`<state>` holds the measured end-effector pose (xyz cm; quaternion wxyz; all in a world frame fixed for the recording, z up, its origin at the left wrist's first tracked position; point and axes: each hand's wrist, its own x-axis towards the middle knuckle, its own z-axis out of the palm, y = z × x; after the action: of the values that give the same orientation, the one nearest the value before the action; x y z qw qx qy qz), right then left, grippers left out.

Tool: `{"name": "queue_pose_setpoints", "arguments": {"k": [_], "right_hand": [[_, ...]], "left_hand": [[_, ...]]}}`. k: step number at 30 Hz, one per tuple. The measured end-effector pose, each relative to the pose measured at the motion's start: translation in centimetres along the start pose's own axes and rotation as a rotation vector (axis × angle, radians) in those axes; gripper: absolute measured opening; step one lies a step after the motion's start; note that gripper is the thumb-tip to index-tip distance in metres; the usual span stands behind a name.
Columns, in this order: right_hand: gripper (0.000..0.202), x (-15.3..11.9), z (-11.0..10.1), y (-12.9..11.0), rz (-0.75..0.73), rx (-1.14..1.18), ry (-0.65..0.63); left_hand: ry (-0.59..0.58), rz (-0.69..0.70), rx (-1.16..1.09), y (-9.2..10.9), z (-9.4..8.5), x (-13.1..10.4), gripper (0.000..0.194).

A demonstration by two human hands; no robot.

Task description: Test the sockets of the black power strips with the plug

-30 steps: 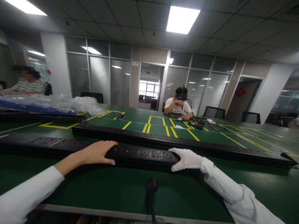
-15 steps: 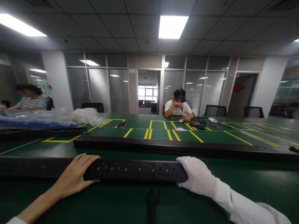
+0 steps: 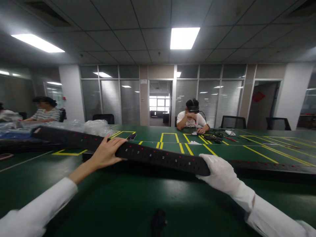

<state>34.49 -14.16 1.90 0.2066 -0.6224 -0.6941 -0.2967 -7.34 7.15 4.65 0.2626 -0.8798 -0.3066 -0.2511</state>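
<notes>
A long black power strip point(image 3: 158, 157) with red marks and white numbers is held up in front of me, tilted so that its left end is higher. My left hand point(image 3: 108, 152), bare, is closed around it left of its middle. At its right end, my right hand point(image 3: 217, 169) in a white glove grips the tip. Behind and partly hidden by it, other black power strips point(image 3: 269, 167) lie on the green table. A black plug point(image 3: 158, 221) rests near the table's front edge, slightly blurred.
Clear plastic wrap point(image 3: 96, 127) and blue material point(image 3: 14, 131) lie at the left. A phone point(image 3: 131, 136) is farther back. Yellow tape lines mark the green table point(image 3: 118, 194). Across it, a person point(image 3: 191, 117) sits by cables and a small device; another person point(image 3: 45, 110) sits at the left.
Both hands have raised the power strip off the table and moved it forward, its left end tipping up. My view has shifted slightly.
</notes>
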Motion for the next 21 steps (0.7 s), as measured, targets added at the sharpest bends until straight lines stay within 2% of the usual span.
{"name": "queue_pose_setpoints", "arguments": {"k": [4, 8, 11, 14, 18, 21], "right_hand": [[0.061, 3.6, -0.8, 3.7, 0.012, -0.046, -0.026], [0.068, 5.7, -0.6, 7.2, 0.014, -0.096, -0.088], [0.072, 7.1, 0.1, 9.1, 0.018, -0.113, -0.194], [0.071, 8.9, 1.1, 10.1, 0.019, -0.091, -0.272], [0.068, 11.0, 3.4, 10.4, 0.078, -0.037, -0.379], [0.07, 11.4, 5.9, 10.3, 0.119, -0.001, -0.447]], "left_hand": [[-0.005, 0.004, -0.031, 0.4, 1.3, 5.8, 0.069], [-0.079, -0.003, -0.09, 1.5, 4.9, 8.9, 0.074], [-0.193, 0.01, -0.132, 1.8, 8.0, 10.2, 0.078], [-0.247, 0.002, -0.157, 1.2, 10.4, 11.2, 0.08], [-0.378, -0.004, -0.208, 0.0, 12.2, 11.9, 0.08], [-0.463, -0.037, -0.255, -0.6, 13.4, 11.9, 0.081]]}}
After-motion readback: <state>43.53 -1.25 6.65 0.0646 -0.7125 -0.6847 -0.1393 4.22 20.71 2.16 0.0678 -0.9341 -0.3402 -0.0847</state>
